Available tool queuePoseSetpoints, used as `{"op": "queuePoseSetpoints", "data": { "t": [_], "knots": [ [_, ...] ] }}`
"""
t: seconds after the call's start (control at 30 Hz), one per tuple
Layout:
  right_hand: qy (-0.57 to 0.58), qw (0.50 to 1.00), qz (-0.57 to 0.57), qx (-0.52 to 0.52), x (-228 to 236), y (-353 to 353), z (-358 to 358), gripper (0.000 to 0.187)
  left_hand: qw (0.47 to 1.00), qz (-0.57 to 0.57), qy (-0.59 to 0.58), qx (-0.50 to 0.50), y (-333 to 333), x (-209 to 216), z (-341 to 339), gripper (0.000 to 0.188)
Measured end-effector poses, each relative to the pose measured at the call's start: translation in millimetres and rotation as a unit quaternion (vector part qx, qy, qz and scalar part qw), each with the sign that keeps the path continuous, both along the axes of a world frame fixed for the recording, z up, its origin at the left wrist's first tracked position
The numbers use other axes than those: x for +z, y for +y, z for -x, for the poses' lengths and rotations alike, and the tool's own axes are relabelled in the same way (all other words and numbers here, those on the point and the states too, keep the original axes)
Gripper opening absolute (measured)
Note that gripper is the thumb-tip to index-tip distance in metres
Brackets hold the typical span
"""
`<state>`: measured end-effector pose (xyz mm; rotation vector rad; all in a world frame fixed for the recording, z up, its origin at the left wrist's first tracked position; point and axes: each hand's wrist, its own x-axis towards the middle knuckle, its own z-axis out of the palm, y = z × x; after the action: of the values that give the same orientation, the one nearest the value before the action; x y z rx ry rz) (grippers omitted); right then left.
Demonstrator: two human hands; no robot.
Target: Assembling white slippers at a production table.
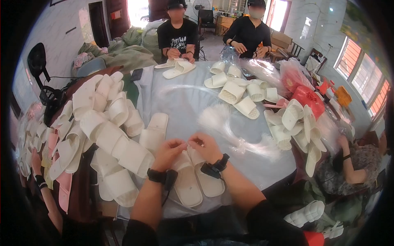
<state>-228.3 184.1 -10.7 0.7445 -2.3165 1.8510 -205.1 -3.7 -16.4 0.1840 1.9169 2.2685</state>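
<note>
A pair of cream slippers, the left slipper [189, 191] and the right slipper [213, 188], lies side by side at the table's near edge. Above their straps, my left hand [169, 152] and my right hand [207, 146] come close together. Both are closed, thumbs and fingertips pinched. Something small and pale shows between the fingertips, too fine to name. My hands partly cover the slipper straps. Just left of my left hand lies another cream slipper [156, 127]. Beyond my right hand, a bundle of clear thin strands [240, 139] is spread over the grey table cover [180, 104].
A tall heap of cream slippers [111, 137] stands on the left, and more slippers [305, 127] lie at the right. Red plastic bags [308, 98] sit behind those. Across the table two people handle slippers and clear plastic; other people's arms reach in at both sides.
</note>
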Motion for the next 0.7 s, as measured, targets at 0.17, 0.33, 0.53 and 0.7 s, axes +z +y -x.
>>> {"op": "queuePoseSetpoints", "data": {
  "t": [0.17, 0.33, 0.53, 0.7],
  "knots": [
    [-0.046, 0.999, 0.029, -0.005, -1, 2, 1, 0.011, 1.0, -0.005, 0.014, -0.003, 2, 4, 1, 0.012],
    [-0.04, 0.999, 0.03, 0.007, -10, 4, 5, 0.01, 0.999, 0.022, 0.03, -0.012, 0, -5, 4, 0.015],
    [-0.075, 0.996, 0.045, 0.024, -4, 4, 1, 0.009, 0.999, 0.01, 0.035, -0.019, -1, -11, 6, 0.016],
    [-0.085, 0.995, 0.05, 0.015, 0, 6, 0, 0.007, 0.999, -0.005, 0.028, -0.021, 1, -11, 7, 0.016]
  ]
}}
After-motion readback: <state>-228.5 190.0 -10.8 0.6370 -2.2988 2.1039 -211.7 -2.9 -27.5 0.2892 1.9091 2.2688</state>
